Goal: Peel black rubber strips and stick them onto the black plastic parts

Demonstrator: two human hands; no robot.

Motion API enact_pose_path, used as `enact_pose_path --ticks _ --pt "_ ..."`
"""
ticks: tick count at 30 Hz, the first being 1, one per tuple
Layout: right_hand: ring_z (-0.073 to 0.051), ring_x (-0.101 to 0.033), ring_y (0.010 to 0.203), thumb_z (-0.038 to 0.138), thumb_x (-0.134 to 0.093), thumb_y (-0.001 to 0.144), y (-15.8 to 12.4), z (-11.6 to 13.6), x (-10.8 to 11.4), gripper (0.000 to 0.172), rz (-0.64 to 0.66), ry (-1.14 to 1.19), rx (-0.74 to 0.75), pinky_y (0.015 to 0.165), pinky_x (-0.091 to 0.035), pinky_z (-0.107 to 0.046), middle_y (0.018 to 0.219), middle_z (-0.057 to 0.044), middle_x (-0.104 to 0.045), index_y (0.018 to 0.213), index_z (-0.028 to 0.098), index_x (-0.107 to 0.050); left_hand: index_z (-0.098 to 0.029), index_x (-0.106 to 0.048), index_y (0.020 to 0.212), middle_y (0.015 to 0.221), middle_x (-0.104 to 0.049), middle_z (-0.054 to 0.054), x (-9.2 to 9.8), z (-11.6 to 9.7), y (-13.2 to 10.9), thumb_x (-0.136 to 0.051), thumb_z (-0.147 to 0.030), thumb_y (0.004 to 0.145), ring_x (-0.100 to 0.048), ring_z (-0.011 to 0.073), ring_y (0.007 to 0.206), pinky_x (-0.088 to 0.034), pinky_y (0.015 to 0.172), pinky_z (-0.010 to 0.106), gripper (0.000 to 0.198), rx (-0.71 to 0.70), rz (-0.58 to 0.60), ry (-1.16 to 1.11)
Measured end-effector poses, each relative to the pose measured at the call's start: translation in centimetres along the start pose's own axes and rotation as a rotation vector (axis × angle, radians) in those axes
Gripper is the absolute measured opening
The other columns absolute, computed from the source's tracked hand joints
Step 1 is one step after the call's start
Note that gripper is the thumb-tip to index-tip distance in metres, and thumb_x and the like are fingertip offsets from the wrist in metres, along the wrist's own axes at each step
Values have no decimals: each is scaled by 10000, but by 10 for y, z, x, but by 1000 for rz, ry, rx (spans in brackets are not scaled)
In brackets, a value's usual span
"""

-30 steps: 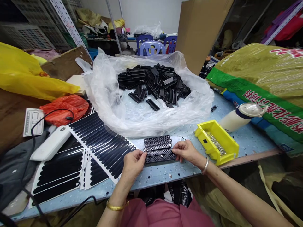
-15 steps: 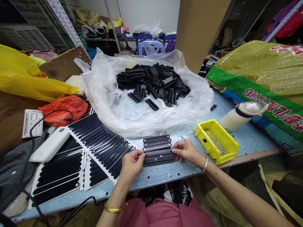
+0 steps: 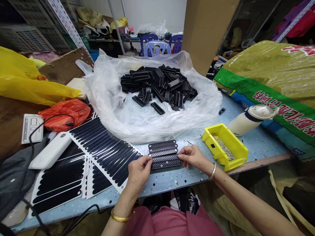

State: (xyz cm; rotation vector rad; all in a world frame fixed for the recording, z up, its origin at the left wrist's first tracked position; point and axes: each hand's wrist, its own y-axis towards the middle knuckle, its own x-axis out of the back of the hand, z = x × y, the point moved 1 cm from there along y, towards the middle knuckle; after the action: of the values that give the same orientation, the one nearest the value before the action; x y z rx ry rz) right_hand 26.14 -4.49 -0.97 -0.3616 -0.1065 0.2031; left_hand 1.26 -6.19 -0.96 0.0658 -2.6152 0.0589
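Black mesh strips were at the centre of it all, lying side by side in a neat block near the table's front edge, right between the two hands! Their long axis ran left to right, practically a line from one hand to the other, so neither hand was the nearer one. The left hand was at the left end, thumb and finger closed in a pinch on the corner of the strips toward the person. Over at the opposite end, the right hand had its fingertips drawn together on that edge; how firmly either pressed, I couldn't tell from where I stood. Nothing stood between the hands except the block itself.

Outward we went! A thin dark pin lay on the blue table just beyond the right fingers. Off to the right sat a yellow tray of small metal bits, near the right wrist, with a pale bottle behind it. On the left, a sheet of glossy black strips reached right up beside the left hand, the tightest spot around. Beyond the block, a crumpled clear bag spread wide under a heap of black pieces.
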Motion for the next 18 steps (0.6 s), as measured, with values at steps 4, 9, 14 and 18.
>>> enact_pose_path --ticks 4,9,14,18 --pt "-125 -557 381 455 -764 609 1 0 1 348 7 3 -1 327 -415 -188 447 12 -578 667 143 -620 -174 -717 742 599 -655 17 -4 3 2 -540 -378 763 -559 158 558 -404 575 265 271 -39 -6 -3" --pt "-123 -553 380 454 -767 612 2 -1 1 349 4 4 1 324 -408 -185 448 10 -580 668 142 -622 -173 -688 682 592 -643 20 -4 -2 3 -550 -379 737 -553 156 572 -400 576 260 254 -13 -17 -79" --pt "-120 -557 381 448 -760 611 2 -3 1 342 -1 6 4 317 -402 -179 451 9 -582 666 140 -623 -157 -672 604 518 -582 10 -3 -2 7 -619 -409 621 -470 125 491 -342 479 235 258 169 -7 -199" --pt "-115 -547 369 440 -750 611 2 -3 0 329 -3 6 2 312 -401 -177 444 11 -580 662 143 -620 -157 -636 576 470 -530 -17 -4 0 11 -671 -395 544 -437 103 453 -328 439 213 242 250 -24 -321"
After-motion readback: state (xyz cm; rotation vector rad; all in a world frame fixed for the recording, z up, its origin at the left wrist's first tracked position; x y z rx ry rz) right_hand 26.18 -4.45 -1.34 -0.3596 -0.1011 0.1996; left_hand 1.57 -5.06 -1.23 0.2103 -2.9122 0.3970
